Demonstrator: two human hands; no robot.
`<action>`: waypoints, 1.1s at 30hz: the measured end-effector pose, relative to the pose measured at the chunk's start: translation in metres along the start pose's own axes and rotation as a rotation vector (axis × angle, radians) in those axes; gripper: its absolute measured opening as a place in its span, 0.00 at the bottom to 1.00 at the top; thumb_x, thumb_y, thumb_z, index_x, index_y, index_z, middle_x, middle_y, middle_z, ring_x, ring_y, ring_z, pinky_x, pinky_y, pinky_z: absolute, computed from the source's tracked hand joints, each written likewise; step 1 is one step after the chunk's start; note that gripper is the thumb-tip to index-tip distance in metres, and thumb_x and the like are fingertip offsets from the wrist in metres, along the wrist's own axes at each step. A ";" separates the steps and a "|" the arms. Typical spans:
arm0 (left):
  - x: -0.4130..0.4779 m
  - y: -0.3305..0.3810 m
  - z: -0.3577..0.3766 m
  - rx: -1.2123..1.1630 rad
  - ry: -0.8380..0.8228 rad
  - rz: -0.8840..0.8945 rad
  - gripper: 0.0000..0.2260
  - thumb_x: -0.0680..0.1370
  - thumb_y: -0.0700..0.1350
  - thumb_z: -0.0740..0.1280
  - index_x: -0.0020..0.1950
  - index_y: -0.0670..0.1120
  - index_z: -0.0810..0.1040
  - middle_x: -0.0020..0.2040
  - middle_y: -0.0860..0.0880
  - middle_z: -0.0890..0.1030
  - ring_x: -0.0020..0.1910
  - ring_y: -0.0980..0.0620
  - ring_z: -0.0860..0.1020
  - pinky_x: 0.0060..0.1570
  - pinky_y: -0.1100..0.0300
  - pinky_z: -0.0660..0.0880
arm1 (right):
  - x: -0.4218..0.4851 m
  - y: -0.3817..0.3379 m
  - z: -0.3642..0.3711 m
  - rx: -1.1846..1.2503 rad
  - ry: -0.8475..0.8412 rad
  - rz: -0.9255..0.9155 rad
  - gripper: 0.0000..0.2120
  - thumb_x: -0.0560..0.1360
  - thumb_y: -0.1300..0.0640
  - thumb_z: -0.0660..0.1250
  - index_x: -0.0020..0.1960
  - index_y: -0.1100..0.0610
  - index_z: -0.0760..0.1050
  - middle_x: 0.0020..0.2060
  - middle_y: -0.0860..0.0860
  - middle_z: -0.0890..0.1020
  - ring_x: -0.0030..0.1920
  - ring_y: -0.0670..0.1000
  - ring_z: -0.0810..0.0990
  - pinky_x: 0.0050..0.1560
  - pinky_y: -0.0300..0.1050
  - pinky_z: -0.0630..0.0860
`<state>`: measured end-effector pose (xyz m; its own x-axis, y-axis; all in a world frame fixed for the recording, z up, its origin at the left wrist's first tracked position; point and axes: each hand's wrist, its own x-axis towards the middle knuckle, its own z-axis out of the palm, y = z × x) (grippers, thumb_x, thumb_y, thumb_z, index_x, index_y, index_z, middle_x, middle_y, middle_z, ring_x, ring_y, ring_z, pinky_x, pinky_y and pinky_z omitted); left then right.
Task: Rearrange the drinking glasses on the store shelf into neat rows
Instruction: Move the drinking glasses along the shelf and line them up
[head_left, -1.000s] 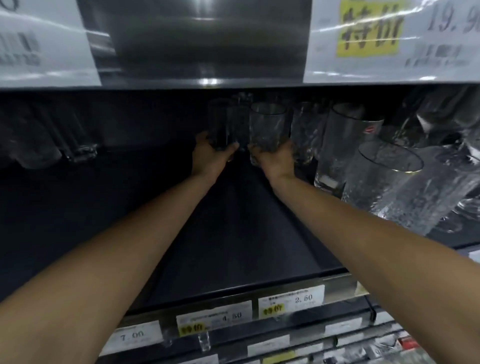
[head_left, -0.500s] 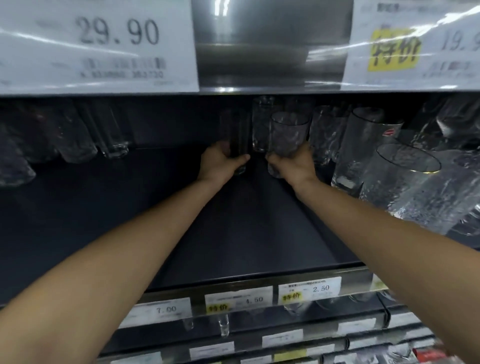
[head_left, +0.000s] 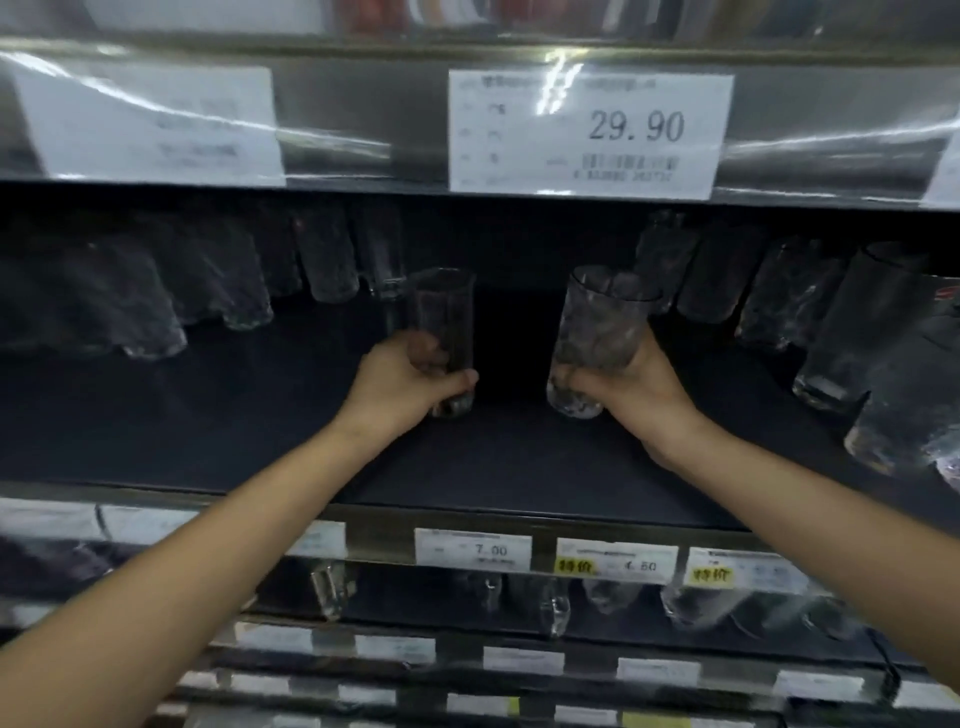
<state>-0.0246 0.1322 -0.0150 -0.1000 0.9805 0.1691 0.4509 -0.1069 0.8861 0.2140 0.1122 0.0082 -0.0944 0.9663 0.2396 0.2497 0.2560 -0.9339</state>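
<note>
Your left hand is curled round the lower half of a slim plain glass, thumb across the front. Your right hand grips a wider patterned glass near its base, fingers wrapped behind it. Both glasses stand upright at centre frame, over the bare middle stretch of the dark shelf. Whether their bases touch the shelf cannot be told.

Step in hand, as judged: carrying two glasses to their places. Similar slim glasses stand at the upper left of the frame. A run of patterned glasses stands at the right.

The next move calls for you to set each glass down beside its own kind, in line with the row. Lower them gently and keep them clear of neighbouring glass.

Against the frame half a second back: the two glasses were then close together, deep at the back of the shelf. They are now drawn forward and well apart. The view has swung left, bringing the 29.90 price tag from the upper left to upper centre.
</note>
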 end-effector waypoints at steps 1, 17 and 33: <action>-0.006 -0.005 -0.015 0.001 0.016 -0.012 0.24 0.68 0.48 0.79 0.61 0.46 0.75 0.54 0.50 0.82 0.50 0.57 0.80 0.44 0.70 0.74 | -0.004 -0.006 0.012 0.014 -0.007 -0.003 0.16 0.73 0.71 0.71 0.41 0.51 0.74 0.33 0.45 0.82 0.35 0.40 0.82 0.36 0.35 0.78; -0.033 -0.092 -0.239 0.050 0.077 0.009 0.22 0.68 0.47 0.80 0.58 0.48 0.77 0.50 0.54 0.83 0.50 0.64 0.78 0.45 0.77 0.71 | -0.018 -0.076 0.211 0.001 -0.095 -0.024 0.18 0.69 0.75 0.70 0.45 0.52 0.74 0.33 0.46 0.82 0.37 0.42 0.82 0.39 0.37 0.79; -0.012 -0.162 -0.333 -0.043 -0.008 0.001 0.18 0.65 0.42 0.81 0.48 0.55 0.77 0.42 0.59 0.84 0.44 0.64 0.81 0.50 0.66 0.75 | 0.006 -0.079 0.337 -0.017 0.095 0.069 0.22 0.70 0.72 0.73 0.48 0.49 0.68 0.40 0.47 0.79 0.34 0.33 0.80 0.33 0.27 0.75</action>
<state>-0.3916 0.0830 -0.0169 -0.0922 0.9817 0.1665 0.4126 -0.1145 0.9037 -0.1308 0.0887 -0.0060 0.0152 0.9797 0.1997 0.2684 0.1884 -0.9447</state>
